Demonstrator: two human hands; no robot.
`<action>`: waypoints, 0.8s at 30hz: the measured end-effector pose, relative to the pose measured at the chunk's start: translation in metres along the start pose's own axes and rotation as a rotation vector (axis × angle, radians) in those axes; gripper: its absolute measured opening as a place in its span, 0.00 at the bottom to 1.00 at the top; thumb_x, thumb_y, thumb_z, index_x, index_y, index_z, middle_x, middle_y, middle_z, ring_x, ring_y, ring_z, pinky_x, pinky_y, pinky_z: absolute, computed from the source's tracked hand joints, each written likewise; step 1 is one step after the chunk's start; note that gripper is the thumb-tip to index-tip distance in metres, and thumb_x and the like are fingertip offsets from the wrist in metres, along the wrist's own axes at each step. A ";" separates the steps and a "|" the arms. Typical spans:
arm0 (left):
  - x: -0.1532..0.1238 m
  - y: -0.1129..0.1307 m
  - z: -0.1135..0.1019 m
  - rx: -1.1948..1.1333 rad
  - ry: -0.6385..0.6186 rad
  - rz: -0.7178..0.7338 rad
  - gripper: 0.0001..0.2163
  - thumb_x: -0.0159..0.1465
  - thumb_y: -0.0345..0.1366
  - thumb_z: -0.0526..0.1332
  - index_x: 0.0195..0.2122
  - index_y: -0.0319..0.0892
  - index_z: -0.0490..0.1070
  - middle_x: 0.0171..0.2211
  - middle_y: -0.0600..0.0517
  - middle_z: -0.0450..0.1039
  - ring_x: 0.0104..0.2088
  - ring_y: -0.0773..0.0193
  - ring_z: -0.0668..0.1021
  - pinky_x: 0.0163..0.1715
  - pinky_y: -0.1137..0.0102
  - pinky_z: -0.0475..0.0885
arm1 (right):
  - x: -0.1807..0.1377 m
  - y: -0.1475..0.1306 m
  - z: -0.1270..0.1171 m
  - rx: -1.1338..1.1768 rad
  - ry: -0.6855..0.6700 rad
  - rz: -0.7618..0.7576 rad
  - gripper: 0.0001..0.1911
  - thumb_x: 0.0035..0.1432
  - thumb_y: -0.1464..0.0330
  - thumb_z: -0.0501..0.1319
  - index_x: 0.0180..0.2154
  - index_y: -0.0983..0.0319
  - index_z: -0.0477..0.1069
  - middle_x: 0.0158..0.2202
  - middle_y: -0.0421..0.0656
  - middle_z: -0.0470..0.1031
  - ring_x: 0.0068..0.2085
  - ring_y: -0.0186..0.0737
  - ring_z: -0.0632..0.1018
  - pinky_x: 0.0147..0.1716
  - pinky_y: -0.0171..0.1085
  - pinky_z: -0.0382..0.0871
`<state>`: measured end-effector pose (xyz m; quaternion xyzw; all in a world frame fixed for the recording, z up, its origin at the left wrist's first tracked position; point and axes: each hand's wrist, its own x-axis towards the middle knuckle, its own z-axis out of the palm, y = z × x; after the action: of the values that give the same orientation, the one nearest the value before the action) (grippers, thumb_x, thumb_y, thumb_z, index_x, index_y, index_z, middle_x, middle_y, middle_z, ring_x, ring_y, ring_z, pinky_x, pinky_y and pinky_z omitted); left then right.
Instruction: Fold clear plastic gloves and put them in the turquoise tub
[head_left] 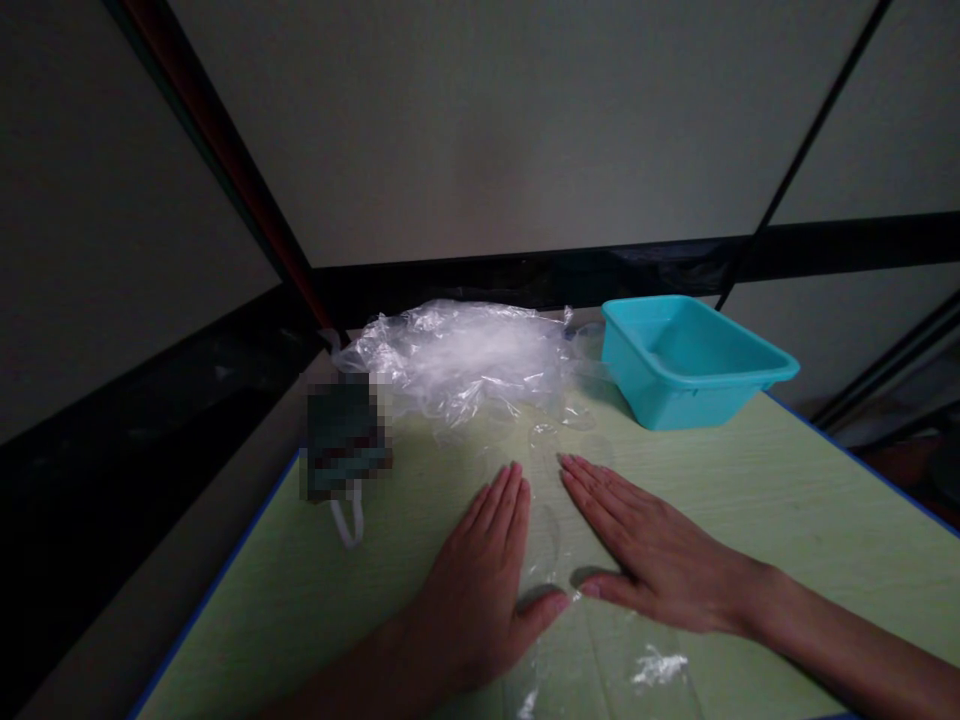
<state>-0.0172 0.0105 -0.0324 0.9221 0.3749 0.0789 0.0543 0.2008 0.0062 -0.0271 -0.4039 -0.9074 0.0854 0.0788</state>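
A thin clear plastic piece (551, 530), which looks like a disposable glove with rounded finger ends, lies flat on the pale green table (795, 520). My left hand (484, 585) rests palm down on its left side, fingers straight and together, thumb out to the right. On the other side my right hand (660, 555) also lies flat, fingers pointing forward and left. The two thumb tips nearly meet over the plastic. Beyond the hands is a heaped pile of similar clear plastic (472, 355). Much of the flat piece's outline is hard to see.
A turquoise plastic basin (690, 395) stands at the back right. At the left edge sits a dark, pixelated object (345, 440) with a white loop (349, 520). A light panelled wall (510, 130) rises behind the table, whose edge is trimmed in blue.
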 end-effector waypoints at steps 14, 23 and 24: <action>0.003 -0.013 -0.017 -0.904 0.226 -0.106 0.26 0.64 0.50 0.38 0.58 0.41 0.51 0.60 0.48 0.50 0.59 0.57 0.53 0.57 0.57 0.48 | 0.000 0.012 -0.020 1.054 0.332 0.132 0.24 0.59 0.52 0.43 0.49 0.60 0.56 0.44 0.50 0.68 0.47 0.45 0.70 0.48 0.48 0.61; 0.020 -0.014 -0.013 -1.581 -0.388 0.005 0.32 0.63 0.50 0.26 0.56 0.36 0.53 0.56 0.43 0.58 0.56 0.59 0.62 0.55 0.59 0.54 | 0.008 0.012 -0.011 1.582 -0.013 0.081 0.22 0.54 0.48 0.50 0.28 0.62 0.60 0.24 0.40 0.65 0.26 0.33 0.67 0.26 0.34 0.61; 0.021 -0.015 -0.012 -1.610 -0.392 0.001 0.32 0.63 0.49 0.25 0.56 0.36 0.53 0.56 0.43 0.58 0.56 0.60 0.62 0.55 0.59 0.53 | 0.007 0.012 -0.010 1.563 -0.014 0.081 0.22 0.54 0.49 0.50 0.29 0.62 0.60 0.25 0.40 0.65 0.26 0.33 0.66 0.26 0.33 0.61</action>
<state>-0.0151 0.0361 -0.0208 0.5982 0.1869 0.1610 0.7624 0.2071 0.0208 -0.0196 -0.2634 -0.5690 0.7050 0.3315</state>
